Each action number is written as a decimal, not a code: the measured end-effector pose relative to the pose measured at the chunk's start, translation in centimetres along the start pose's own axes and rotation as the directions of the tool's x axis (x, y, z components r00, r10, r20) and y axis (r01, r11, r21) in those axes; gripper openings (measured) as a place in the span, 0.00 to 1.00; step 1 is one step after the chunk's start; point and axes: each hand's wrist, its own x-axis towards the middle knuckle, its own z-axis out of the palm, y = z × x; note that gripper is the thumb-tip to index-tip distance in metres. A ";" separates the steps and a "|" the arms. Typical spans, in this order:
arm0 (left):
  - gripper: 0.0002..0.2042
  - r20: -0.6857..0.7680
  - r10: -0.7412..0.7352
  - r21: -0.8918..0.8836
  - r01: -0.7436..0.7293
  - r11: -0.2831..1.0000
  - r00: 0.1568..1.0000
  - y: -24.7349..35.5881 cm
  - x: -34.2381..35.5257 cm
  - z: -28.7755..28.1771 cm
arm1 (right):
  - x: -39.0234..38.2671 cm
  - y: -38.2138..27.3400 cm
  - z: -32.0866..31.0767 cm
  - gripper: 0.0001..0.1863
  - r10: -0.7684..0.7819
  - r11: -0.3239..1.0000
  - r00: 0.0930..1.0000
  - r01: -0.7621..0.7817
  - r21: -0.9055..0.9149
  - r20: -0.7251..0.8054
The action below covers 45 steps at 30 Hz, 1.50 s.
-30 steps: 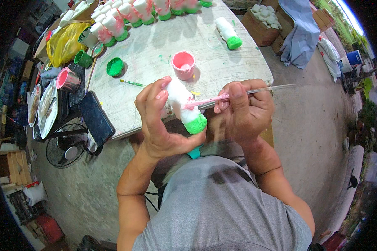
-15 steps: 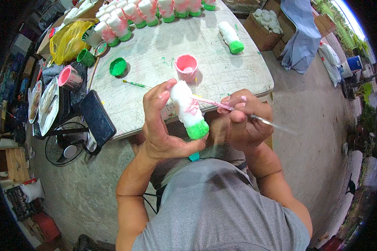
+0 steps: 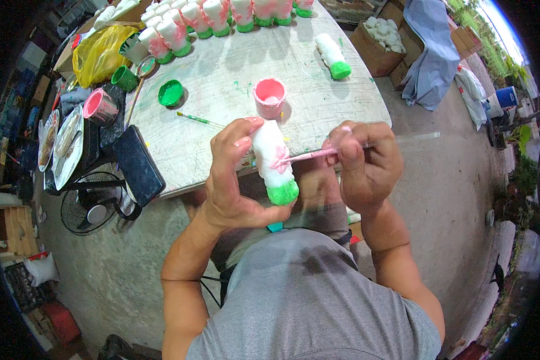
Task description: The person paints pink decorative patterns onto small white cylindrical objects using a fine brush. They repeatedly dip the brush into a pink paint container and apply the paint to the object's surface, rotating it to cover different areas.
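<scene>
Concrete floor [image 3: 450,192] surrounded the pale, paint-marked table [image 3: 336,105]. A cardboard box [image 3: 366,54] held white lumps [image 3: 384,33]. By the table's edge, the left hand [image 3: 228,192] held a white cylinder [image 3: 270,144] — green-ended, pink midway — between thumb and fingers. Just beyond, a pink cup [image 3: 270,111] held pink paint [image 3: 270,91]. The right hand [image 3: 372,162] pinched a brush [image 3: 306,156], tip at the cylinder's pink.

White-and-green lumpy cylinder [image 3: 270,150]: matt, rough. Round pink cup [image 3: 270,109]: plastic-looking, glossy inside. White bench [image 3: 318,105]: scratched. Yellow bag [image 3: 99,57]: crinkled, shiny plastic.
</scene>
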 end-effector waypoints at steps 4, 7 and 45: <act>0.60 0.031 0.007 -0.147 -0.002 0.989 0.999 0.0 0.0 0.1 | 0.7 0.3 0.0 0.10 0.053 0.998 0.998 -0.053 0.018 0.019; 0.60 0.037 0.009 -0.209 -0.001 0.978 0.999 -0.5 -0.2 0.3 | 0.9 0.3 0.2 0.08 -0.110 0.990 0.994 0.111 0.084 -0.018; 0.54 0.014 0.048 -0.136 -0.045 0.990 0.999 -0.4 -0.2 1.1 | 0.5 0.3 0.0 0.06 0.153 0.978 0.979 -0.131 0.164 -0.133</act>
